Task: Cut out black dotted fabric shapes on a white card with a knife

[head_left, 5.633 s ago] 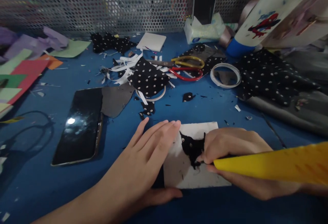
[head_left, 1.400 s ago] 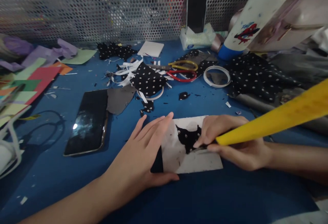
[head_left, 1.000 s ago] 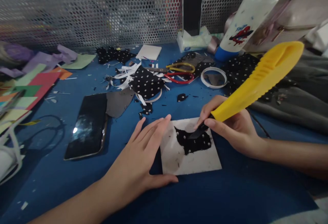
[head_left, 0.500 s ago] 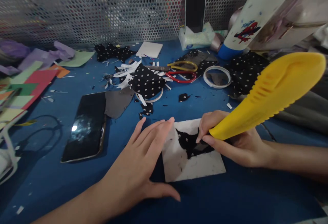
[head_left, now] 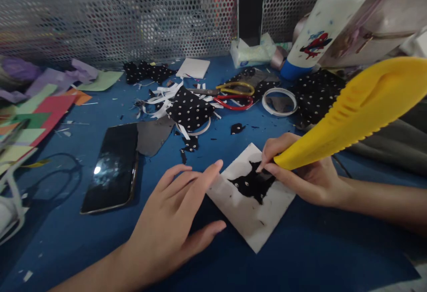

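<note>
A white square card (head_left: pixel 240 217) lies turned cornerwise on the blue table, with a jagged black piece of white-dotted fabric (head_left: pixel 251 187) on it. My right hand (head_left: pixel 308 178) pinches a yellow-handled knife (head_left: pixel 350 118) close to its lower end, the ridged handle slanting up to the right. A grey blade-like strip shows faintly at the fabric; most of it is hidden by my fingers. At the card's left corner is my left hand (head_left: pixel 180 212), its fingers stretched and apart. The index fingertip is beside the card's edge; whether it touches I cannot tell.
Left of my hands lies a black phone (head_left: pixel 111 167). Behind are scissors (head_left: pixel 235 96), a tape roll (head_left: pixel 279 102), dotted fabric (head_left: pixel 191 108) and white scraps. A bottle (head_left: pixel 320 38) and a propped phone (head_left: pixel 251 11) stand at the back. Coloured paper (head_left: pixel 50 111) is far left.
The card has turned from lying nearly square to cornerwise, with the fabric turning too. My left fingers have drawn slightly down and left. My right hand has risen a little, still holding the knife.
</note>
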The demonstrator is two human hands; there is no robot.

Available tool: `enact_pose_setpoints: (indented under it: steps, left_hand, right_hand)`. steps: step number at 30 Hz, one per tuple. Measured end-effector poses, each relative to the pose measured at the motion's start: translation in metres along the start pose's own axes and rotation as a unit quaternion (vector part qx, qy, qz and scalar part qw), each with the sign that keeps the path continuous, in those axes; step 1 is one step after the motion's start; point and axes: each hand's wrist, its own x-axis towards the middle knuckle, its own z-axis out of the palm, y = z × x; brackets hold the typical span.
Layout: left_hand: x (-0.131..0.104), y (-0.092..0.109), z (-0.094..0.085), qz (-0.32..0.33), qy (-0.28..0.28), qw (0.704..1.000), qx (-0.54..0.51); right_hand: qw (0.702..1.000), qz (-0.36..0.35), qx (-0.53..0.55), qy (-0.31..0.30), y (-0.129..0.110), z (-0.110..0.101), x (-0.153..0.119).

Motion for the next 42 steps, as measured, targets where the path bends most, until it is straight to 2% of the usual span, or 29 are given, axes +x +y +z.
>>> enact_pose_setpoints:
  steps: [4,8,12,15,21,24,29,37,42]
  left_hand:
    - [-0.007,0.004,0.001,0.062,0.03,0.998,0.01]
    - [-0.017,0.01,0.0,0.131,0.016,0.991,0.029]
    - [-0.013,0.011,0.002,0.095,0.034,0.994,0.035]
    - [-0.001,0.009,0.007,0.042,-0.026,0.997,0.061]
    - [0.017,0.004,0.011,0.028,-0.109,0.993,0.029]
    - [0.02,0.002,0.011,0.03,-0.127,0.991,0.017]
    - [0.021,0.001,0.012,0.033,-0.12,0.992,0.01]
    - [0.021,0.001,0.011,0.037,-0.119,0.992,0.013]
    - [0.021,0.001,0.011,0.043,-0.115,0.992,0.013]
  right_hand:
    - [1.0,-0.011,-0.006,-0.007,0.004,0.0,-0.002]
    - [1.0,-0.011,0.002,-0.02,0.005,0.0,-0.002]
    - [0.999,0.008,0.03,-0.037,0.005,0.0,-0.001]
    - [0.998,0.007,0.042,-0.041,0.005,0.001,-0.001]
    - [0.992,0.016,0.083,-0.093,0.006,0.001,-0.002]
    - [0.991,0.032,0.094,-0.086,0.004,0.0,-0.004]
    - [0.996,0.042,0.08,-0.027,0.002,0.001,-0.005]
    - [0.994,0.006,0.079,-0.076,0.001,-0.001,-0.004]
    - [0.992,0.002,0.1,-0.075,0.002,-0.002,-0.005]
